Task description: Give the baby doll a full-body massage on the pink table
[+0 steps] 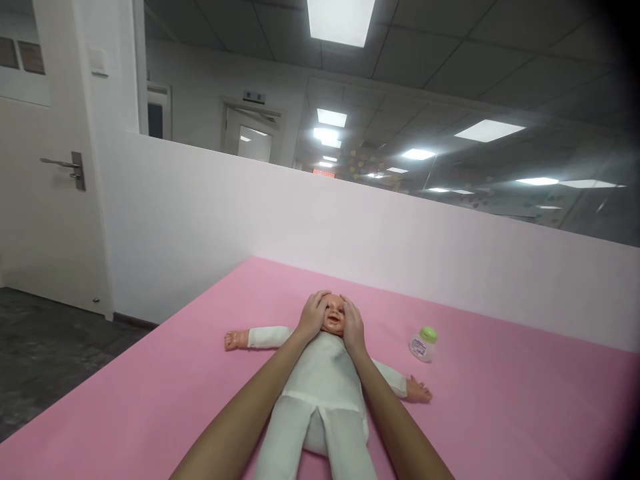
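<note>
A baby doll (pixel 325 373) in a white cloth suit lies on its back on the pink tabletop (pixel 190 373), its arms spread to both sides. Its head (pixel 333 321) points away from me, face up. My left hand (pixel 313 315) curves along the left side of the head, fingers together and reaching toward the forehead. On the opposite side my right hand (pixel 353 325) cups the head in the same way, so the face shows between my palms. Both hands touch the doll, and my forearms run over its arms near the shoulders.
To the right of the doll stands a small clear bottle (pixel 423 345) with a green cap and a printed label. A low white partition wall (pixel 350 220) borders the table's far side. At the left is a door (pixel 45 180) with a metal handle, above a dark floor.
</note>
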A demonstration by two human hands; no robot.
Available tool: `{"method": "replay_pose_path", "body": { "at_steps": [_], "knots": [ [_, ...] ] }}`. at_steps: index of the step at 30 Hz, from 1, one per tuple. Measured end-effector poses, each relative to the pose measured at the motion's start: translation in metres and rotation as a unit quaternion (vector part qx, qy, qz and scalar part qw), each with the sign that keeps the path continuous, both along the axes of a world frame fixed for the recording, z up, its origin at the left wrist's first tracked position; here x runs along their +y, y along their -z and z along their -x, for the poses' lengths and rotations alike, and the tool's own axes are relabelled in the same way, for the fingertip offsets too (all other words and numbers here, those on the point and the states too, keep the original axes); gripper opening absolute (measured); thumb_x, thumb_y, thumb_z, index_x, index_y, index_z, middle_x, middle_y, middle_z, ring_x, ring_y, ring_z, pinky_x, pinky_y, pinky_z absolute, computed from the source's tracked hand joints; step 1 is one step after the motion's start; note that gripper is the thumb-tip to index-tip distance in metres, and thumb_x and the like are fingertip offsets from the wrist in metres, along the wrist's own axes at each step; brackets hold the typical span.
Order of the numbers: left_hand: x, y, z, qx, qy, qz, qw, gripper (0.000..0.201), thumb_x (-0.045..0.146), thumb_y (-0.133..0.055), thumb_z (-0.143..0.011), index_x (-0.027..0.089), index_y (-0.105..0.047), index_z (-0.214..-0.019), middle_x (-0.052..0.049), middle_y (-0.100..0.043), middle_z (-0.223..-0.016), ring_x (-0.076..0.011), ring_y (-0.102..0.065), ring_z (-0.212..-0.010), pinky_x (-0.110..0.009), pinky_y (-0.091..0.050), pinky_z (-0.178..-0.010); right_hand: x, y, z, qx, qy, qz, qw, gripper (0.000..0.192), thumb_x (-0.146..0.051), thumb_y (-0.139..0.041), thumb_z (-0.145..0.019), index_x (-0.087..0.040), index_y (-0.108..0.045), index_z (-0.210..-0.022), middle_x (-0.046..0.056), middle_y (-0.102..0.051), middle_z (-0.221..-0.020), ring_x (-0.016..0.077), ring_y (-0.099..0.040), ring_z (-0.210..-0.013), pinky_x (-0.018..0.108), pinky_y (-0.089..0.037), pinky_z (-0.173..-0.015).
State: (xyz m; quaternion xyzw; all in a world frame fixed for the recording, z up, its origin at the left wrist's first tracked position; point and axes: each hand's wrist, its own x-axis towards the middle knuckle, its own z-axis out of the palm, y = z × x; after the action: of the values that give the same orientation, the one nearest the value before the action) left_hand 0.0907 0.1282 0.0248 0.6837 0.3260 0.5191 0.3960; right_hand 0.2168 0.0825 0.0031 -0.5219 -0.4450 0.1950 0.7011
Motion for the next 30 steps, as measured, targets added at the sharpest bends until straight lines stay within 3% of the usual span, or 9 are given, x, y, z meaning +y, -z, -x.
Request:
{"method": "replay_pose_path", "body": {
  "at_steps": [8,16,25,30],
  "knots": [
    [0.007,0.004,0.000,-0.002,0.000,-0.021,1.000,0.033,0.023,-0.043,-0.094,0.023,-0.068,-0.116,-0.006,-0.069,-0.125,-0.0217,-0.059,-0.123,-0.036,-0.046,-0.108,-0.003,-0.007,0.003,0.000,0.015,0.009,1.000,0.047,-0.054,-0.056,-0.088,-0.026,-0.075,-0.121,0.005,-0.070,-0.134,0.0267,-0.058,-0.130,0.038,-0.040,-0.113],
    [0.008,0.010,-0.004,-0.019,0.003,-0.032,0.999,0.030,0.028,-0.050,-0.094,0.021,-0.068,-0.118,-0.008,-0.068,-0.125,-0.0220,-0.061,-0.121,-0.036,-0.047,-0.108,0.004,0.003,-0.003,0.120,-0.087,0.007,0.989,0.060,-0.055,-0.074,-0.075,-0.023,-0.070,-0.126,0.006,-0.067,-0.139,0.0299,-0.059,-0.132,0.040,-0.047,-0.110],
    [0.000,0.011,-0.004,-0.004,-0.031,-0.043,0.999,0.031,0.024,-0.048,-0.094,0.022,-0.070,-0.116,-0.007,-0.069,-0.121,-0.0210,-0.061,-0.119,-0.036,-0.046,-0.109,0.002,-0.003,-0.002,0.106,-0.048,0.033,0.993,0.060,-0.056,-0.074,-0.070,-0.021,-0.075,-0.119,0.007,-0.070,-0.134,0.0315,-0.060,-0.131,0.041,-0.047,-0.112],
    [-0.005,0.014,-0.004,-0.006,-0.026,-0.045,0.999,0.034,0.026,-0.051,-0.091,0.022,-0.070,-0.119,-0.008,-0.069,-0.124,-0.0222,-0.060,-0.120,-0.036,-0.043,-0.111,-0.002,-0.004,0.001,0.084,-0.051,0.082,0.992,0.070,-0.061,-0.073,-0.073,-0.026,-0.067,-0.134,0.004,-0.063,-0.145,0.0305,-0.056,-0.136,0.040,-0.046,-0.113]
  ]
}}
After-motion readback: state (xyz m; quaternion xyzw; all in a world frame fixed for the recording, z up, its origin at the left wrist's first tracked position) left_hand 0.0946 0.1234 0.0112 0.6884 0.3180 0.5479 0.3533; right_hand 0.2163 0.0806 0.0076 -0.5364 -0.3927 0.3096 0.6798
